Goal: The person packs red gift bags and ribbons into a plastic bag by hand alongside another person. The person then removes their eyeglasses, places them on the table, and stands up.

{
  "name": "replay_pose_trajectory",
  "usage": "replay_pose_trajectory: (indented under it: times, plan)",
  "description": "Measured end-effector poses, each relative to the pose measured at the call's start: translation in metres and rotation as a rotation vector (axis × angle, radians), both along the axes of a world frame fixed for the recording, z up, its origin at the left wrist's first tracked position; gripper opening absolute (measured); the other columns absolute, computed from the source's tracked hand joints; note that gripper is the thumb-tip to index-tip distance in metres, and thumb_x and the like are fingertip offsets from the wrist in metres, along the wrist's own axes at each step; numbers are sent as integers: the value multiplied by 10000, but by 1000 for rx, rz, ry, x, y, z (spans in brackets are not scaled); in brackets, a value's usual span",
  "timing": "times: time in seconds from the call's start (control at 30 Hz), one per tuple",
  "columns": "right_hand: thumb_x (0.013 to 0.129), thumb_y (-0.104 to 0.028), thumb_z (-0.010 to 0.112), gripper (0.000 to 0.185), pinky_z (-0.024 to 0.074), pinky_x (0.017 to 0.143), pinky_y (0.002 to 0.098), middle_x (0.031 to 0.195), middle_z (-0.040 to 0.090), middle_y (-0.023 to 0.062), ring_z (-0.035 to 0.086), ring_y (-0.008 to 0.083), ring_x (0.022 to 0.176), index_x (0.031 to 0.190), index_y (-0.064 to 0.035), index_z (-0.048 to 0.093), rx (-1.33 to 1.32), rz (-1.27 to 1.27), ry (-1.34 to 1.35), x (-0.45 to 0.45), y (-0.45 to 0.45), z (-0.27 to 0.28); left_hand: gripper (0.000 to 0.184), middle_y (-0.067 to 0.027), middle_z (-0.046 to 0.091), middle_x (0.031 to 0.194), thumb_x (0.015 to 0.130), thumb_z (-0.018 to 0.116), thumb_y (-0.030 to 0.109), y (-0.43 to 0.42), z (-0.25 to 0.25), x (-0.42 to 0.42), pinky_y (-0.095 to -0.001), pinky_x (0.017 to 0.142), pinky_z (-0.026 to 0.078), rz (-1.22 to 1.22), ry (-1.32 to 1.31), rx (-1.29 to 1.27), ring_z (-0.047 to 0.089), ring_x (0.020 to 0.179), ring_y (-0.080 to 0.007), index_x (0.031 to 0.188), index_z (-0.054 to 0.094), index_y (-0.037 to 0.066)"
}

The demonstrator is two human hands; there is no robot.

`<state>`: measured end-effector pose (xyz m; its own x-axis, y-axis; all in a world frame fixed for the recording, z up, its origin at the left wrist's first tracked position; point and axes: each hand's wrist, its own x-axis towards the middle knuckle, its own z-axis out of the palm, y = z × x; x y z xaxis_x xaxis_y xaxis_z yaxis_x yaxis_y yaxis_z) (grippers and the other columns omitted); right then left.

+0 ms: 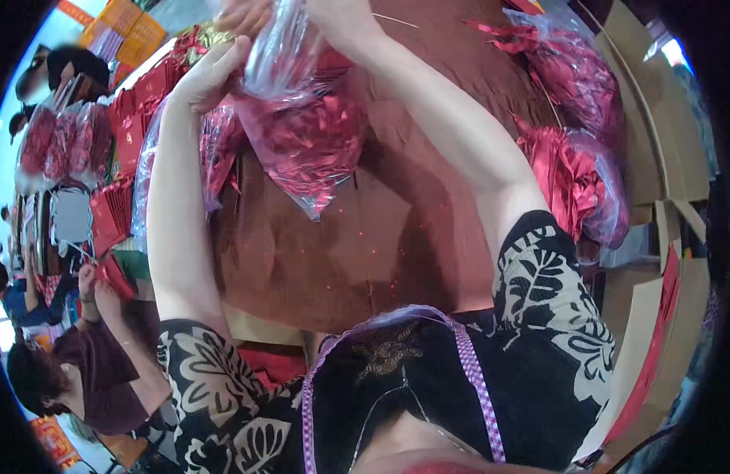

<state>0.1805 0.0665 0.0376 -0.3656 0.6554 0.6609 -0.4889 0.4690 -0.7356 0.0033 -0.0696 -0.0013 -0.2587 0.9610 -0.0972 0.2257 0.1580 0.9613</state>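
A clear plastic bag (305,130) packed with shiny red pieces hangs over the brown table, its pointed corner toward me. My right hand (337,24) grips the gathered clear upper part of the bag, though the frame's top edge cuts off some of its fingers. At the bag's left side, my left hand (215,75) is closed with its fingertips against the plastic. Blurred fingers (242,12) show at the top edge beside the bag; whose they are, I cannot tell.
Brown cloth covers the table (325,276), dotted with small red specks. Filled red bags (570,71) lie along its right side, near cardboard boxes (657,95). Red packets (140,99) are stacked at left. A person in a dark purple top (104,363) works at lower left.
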Motion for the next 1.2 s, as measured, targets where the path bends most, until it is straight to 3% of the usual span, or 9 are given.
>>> replay_pose_trajectory:
  times: [0.13,0.2,0.5,0.57,0.77,0.97,1.03,1.1,1.2]
  plan:
    - [793,-134,464,188,424,582,394,662,537,218,541,322,616,709,23,524,-71,132,157,-9,-2,-8,371,-10,585,867,838,566,328,-2,12,63,-218,607,437,164,3,141,540,739,-71,1010,574,-1]
    - [760,-137,487,184,432,534,376,634,558,185,552,284,570,712,30,550,267,-175,-141,-20,4,-14,348,9,565,894,834,581,216,1,-9,34,-227,585,438,164,-35,112,521,711,-53,1114,519,20]
    - [700,-159,534,213,474,566,435,673,605,202,616,337,645,731,44,590,312,-3,-468,11,-42,8,458,-69,550,1022,811,600,245,-14,-14,14,-332,771,462,215,-234,-15,541,933,-188,1185,454,24]
    - [717,-149,527,210,478,585,425,716,608,199,616,334,675,719,52,590,268,-72,-428,6,-50,10,524,-102,531,1069,782,608,309,-15,20,60,-383,836,412,33,616,-76,508,994,-240,1189,450,19]
    - [702,-96,508,173,486,597,400,770,609,200,615,338,703,731,57,584,349,-128,-354,-6,-45,14,591,-130,463,1177,760,597,360,-17,13,30,-421,918,334,29,608,20,452,1071,-284,1219,430,26]
    - [706,-110,513,176,489,589,388,774,609,188,615,327,688,770,19,615,684,-66,-546,-15,-6,37,659,-157,395,1285,739,587,410,-29,0,-20,-460,1001,255,-283,1570,328,397,1149,-328,1249,411,33]
    - [741,-130,515,204,491,618,372,786,621,165,624,299,713,834,19,618,677,-97,-651,-26,6,35,589,-119,382,1305,788,557,364,-39,-22,-45,-422,979,312,-287,1348,161,415,1141,-277,1261,404,47]
    - [733,-172,495,220,481,656,414,752,626,165,611,330,745,734,-21,655,609,-71,-536,-41,15,28,479,-60,400,1290,837,521,234,-33,18,32,-321,844,426,196,94,-80,466,1063,-185,1271,402,70]
    - [778,-199,479,255,470,710,385,810,621,181,605,309,790,804,-3,640,724,-70,-739,-24,20,39,636,-52,353,1335,807,579,227,-29,20,37,-322,930,353,181,79,-19,379,1176,-182,1340,259,93]
